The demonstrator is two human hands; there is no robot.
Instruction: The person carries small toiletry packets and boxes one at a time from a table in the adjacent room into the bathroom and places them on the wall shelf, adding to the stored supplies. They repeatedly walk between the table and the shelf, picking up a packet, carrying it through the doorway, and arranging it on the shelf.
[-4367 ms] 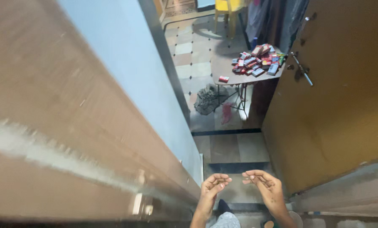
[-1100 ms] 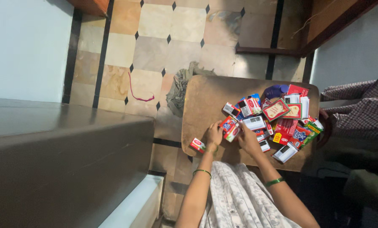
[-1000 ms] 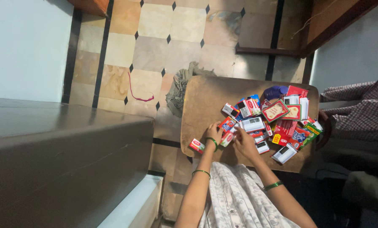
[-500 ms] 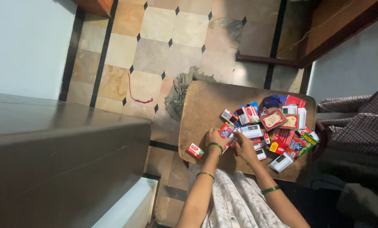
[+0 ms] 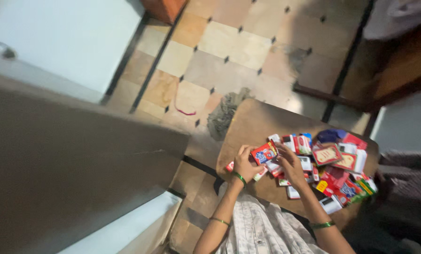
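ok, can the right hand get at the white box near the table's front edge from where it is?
Probably yes. The right hand sits just above the white box on the wooden table; only loose small packets lie between, nothing stacked on it.

Packets (image 5: 335,171): glossy printed card or foil, mostly red, one (image 5: 264,153) held between both hands. Counter (image 5: 248,127): matt brown wood-look top, smooth; floor (image 5: 229,42): polished stone-like tiles with a faint sheen, and a rough grey cloth rag (image 5: 224,113) lying on it. Bangles (image 5: 239,178): shiny green, material unclear; garment (image 5: 262,230): light, crinkled woven cloth.
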